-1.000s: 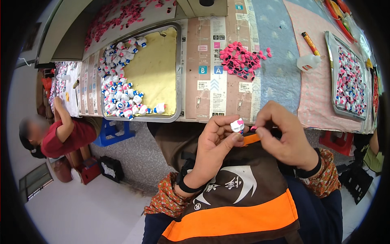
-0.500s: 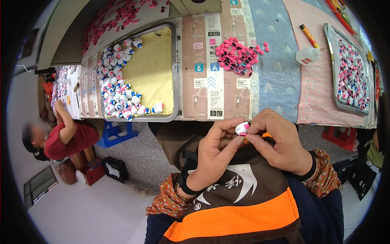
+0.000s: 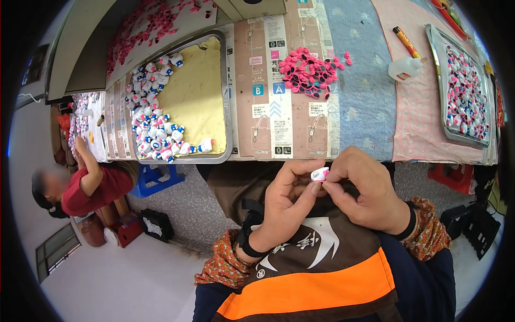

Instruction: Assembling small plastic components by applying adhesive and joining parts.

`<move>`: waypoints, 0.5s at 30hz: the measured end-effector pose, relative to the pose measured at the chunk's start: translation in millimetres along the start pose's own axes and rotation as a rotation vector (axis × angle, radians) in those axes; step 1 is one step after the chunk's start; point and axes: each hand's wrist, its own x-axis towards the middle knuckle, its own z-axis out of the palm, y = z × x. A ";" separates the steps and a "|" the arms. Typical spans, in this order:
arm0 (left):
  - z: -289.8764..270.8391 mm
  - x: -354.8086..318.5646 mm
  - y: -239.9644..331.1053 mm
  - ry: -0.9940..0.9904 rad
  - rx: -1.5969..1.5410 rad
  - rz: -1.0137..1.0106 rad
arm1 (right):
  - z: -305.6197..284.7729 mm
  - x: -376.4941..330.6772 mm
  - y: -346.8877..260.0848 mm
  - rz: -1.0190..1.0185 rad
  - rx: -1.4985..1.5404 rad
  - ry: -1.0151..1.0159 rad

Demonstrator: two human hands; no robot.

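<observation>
Head view: small, rounded white figurine (image 3: pixel 318 175), partly pink.

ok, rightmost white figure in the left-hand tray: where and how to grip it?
I'd probably pinch the white figure by its rounded middle, from above and the right: neighbouring figures lie to its left, while bare yellow lining flanks its right.
</observation>
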 end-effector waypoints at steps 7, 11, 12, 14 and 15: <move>-2.4 0.3 -3.1 0.031 -0.028 0.000 | 3.1 -3.0 -1.7 0.043 0.021 0.022; -3.8 -0.3 -4.6 0.034 -0.065 -0.007 | 3.5 -4.0 -2.2 0.112 0.051 0.048; -3.7 -0.1 -5.3 0.032 -0.065 -0.009 | 3.5 -4.2 -1.6 0.101 0.040 0.042; -2.8 0.6 -5.6 0.035 -0.085 -0.014 | 4.2 -3.9 -1.2 0.100 0.047 0.051; -2.3 0.9 -4.8 0.034 -0.084 -0.015 | 4.7 -3.7 -1.1 0.099 0.053 0.059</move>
